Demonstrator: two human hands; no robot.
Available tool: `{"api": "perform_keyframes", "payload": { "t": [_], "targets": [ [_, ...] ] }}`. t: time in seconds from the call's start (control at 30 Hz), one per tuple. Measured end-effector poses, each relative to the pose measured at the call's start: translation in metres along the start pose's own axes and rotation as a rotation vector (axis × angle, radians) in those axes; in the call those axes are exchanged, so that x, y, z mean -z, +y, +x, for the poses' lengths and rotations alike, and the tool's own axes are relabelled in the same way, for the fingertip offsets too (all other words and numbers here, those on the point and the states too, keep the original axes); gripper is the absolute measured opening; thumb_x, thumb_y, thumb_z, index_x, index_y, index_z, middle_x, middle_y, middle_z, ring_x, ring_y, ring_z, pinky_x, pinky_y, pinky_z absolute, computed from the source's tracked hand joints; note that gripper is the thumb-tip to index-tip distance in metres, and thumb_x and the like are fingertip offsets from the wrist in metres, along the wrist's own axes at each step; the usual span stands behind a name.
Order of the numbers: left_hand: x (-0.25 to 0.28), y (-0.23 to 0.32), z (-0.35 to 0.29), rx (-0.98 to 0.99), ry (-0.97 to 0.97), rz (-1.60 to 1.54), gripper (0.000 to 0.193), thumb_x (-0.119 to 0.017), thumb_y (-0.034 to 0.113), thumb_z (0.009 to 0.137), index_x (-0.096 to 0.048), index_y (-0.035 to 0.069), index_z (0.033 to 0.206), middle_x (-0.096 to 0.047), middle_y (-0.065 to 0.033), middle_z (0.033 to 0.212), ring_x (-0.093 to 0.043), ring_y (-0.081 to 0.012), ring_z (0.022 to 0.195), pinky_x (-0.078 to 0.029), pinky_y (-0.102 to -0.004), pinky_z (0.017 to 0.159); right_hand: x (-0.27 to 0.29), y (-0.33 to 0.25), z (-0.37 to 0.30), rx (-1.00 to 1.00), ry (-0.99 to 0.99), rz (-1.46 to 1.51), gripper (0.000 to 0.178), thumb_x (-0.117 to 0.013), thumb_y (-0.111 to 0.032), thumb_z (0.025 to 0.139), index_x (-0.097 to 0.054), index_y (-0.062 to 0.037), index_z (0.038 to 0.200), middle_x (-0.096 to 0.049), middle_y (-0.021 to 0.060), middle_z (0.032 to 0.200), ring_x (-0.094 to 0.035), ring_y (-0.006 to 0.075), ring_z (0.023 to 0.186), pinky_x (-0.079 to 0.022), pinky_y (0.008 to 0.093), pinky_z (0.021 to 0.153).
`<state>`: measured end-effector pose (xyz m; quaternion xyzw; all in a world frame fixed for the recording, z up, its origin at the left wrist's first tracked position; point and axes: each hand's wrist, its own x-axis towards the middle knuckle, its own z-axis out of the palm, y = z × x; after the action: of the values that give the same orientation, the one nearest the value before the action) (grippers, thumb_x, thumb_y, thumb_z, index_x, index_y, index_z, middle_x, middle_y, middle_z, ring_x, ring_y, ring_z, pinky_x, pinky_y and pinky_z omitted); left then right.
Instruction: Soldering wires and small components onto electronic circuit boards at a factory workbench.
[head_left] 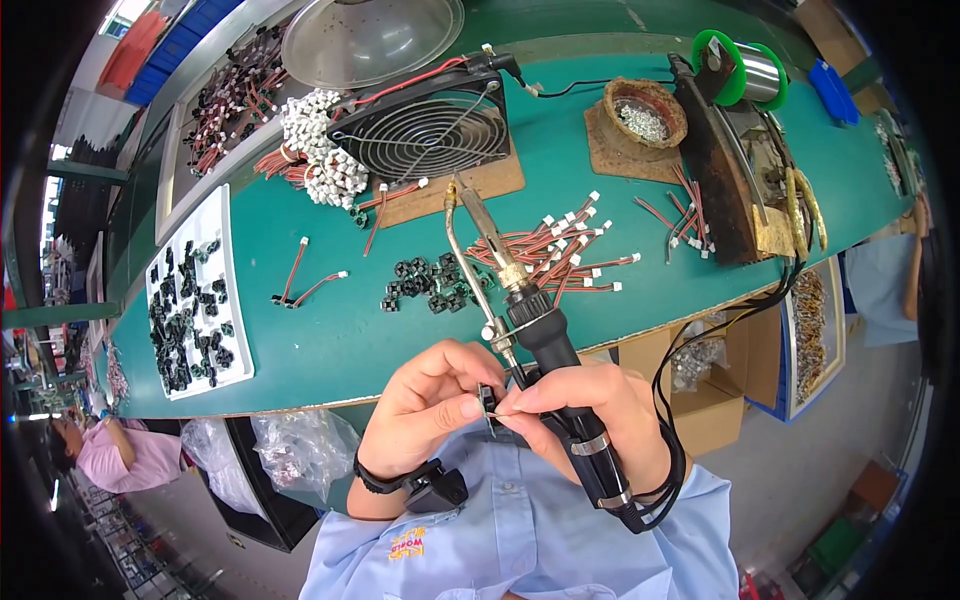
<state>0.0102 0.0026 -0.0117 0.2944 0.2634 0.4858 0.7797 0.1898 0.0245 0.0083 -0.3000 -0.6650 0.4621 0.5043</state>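
My left hand (pixel 422 405) is closed, pinching a small black component (pixel 487 399) with a bit of green on it between thumb and fingertips. A black soldering iron (pixel 545 335) with a metal solder-feed tube rests in my right hand (pixel 610 405), its tip pointing up and away over the table. The right thumb and finger also meet at the component, apparently on a thin wire end too small to make out. Just beyond lie a pile of black components (pixel 430 282) and a heap of red-and-black wires with white connectors (pixel 565 250).
A white tray of black parts (pixel 238 340) lies left. Behind stand a black fan (pixel 430 135), bundled white connectors (pixel 325 150) and a bowl of metal bits (pixel 640 115). A green solder spool (pixel 745 72) sits far right; black cables (pixel 690 340) hang beside my right hand.
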Motion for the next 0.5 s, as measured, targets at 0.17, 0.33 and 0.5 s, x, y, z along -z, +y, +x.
{"api": "perform_keyframes", "payload": {
  "t": [0.17, 0.33, 0.5],
  "targets": [
    [-0.001, 0.002, -0.001, 0.025, 0.026, -0.047, 0.016, -0.057, 0.002, 0.084, -0.051, -0.001, 0.099, -0.053, -0.0113, 0.101, -0.054, -0.0172, 0.093, -0.042, -0.0297, 0.082, 0.001, 0.001, 0.002, 0.033, -0.026, -0.018, 0.042, -0.065, 0.008, 0.065, -0.054, -0.0051, 0.103, -0.057, 0.0067, 0.072, -0.056, 0.0186, 0.059, -0.043, 0.0267, 0.051],
    [0.004, 0.006, -0.004, 0.057, 0.036, 0.036, 0.014, -0.058, -0.001, 0.083, -0.054, -0.003, 0.096, -0.054, -0.0130, 0.104, -0.056, -0.0169, 0.092, -0.045, -0.0286, 0.081, 0.004, -0.002, 0.004, 0.012, -0.053, -0.031, 0.041, -0.064, 0.008, 0.066, -0.055, -0.0055, 0.104, -0.056, 0.0053, 0.073, -0.056, 0.0179, 0.060, -0.043, 0.0261, 0.052],
    [0.002, 0.016, -0.004, 0.095, 0.048, 0.184, 0.015, -0.059, -0.006, 0.081, -0.055, -0.004, 0.095, -0.056, -0.0138, 0.104, -0.058, -0.0161, 0.092, -0.046, -0.0274, 0.081, 0.013, -0.001, 0.006, -0.050, -0.137, -0.055, 0.040, -0.063, 0.008, 0.066, -0.055, -0.0053, 0.103, -0.057, 0.0051, 0.076, -0.057, 0.0167, 0.062, -0.044, 0.0249, 0.054]
  ]
}}
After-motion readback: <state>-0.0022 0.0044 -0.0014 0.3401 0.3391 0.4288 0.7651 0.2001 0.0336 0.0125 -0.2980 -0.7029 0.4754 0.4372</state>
